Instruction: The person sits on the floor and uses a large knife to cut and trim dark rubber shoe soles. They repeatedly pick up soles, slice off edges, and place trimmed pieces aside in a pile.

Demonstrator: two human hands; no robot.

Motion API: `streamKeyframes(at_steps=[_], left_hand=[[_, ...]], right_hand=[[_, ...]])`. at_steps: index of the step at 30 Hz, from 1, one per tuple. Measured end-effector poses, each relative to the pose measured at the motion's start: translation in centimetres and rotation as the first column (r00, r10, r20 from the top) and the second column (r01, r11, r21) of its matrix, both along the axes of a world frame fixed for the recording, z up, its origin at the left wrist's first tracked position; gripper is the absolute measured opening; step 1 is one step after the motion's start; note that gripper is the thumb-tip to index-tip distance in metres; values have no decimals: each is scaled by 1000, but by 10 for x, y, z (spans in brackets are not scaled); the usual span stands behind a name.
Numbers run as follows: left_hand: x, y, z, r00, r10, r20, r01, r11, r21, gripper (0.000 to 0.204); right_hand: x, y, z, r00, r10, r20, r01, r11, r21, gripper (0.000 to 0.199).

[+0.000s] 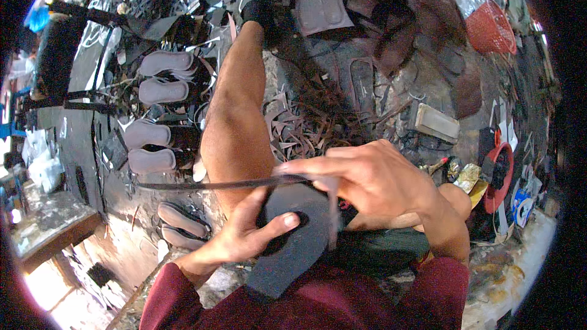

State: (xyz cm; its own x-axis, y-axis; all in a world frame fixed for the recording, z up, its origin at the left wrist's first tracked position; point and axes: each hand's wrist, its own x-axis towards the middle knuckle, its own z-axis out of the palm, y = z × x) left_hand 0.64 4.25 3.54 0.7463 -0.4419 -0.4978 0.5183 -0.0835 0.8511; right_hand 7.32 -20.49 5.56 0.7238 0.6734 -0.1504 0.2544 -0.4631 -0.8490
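Clasps dark-grey, flat, sole-shaped sheet (309, 235) in left hand (243, 231), before maroon shirt (330, 299). Overlaps long, narrow, dark strip (202, 185) with right hand (376, 177) near sheet's upper edge. Cannot tell right grip: blurred.

No words or numbers can be read anywhere. The blue-and-white item (523, 207) at the right edge bears markings too small and blurred to make out; any print on the gold wrapper (468, 177) is likewise illegible, and the shoe (251, 3) shows only a pale, wordless mark.
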Motion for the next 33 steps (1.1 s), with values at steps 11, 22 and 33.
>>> streamKeyframes(at_steps=[11,22,33], left_hand=[[9,-105,28,803,483,-350,-590,556,-585,72],[10,-134,-18,722,573,-388,-687,658,-308,36],[-2,-103,-32,670,686,-285,-739,653,-165,38]], right_hand=[[-135,-11,-8,597,-794,-112,756,511,408,46],[-166,-19,-44,494,-868,-47,811,441,386,42],[-201,-38,-43,613,-760,216,782,623,-24,38]])
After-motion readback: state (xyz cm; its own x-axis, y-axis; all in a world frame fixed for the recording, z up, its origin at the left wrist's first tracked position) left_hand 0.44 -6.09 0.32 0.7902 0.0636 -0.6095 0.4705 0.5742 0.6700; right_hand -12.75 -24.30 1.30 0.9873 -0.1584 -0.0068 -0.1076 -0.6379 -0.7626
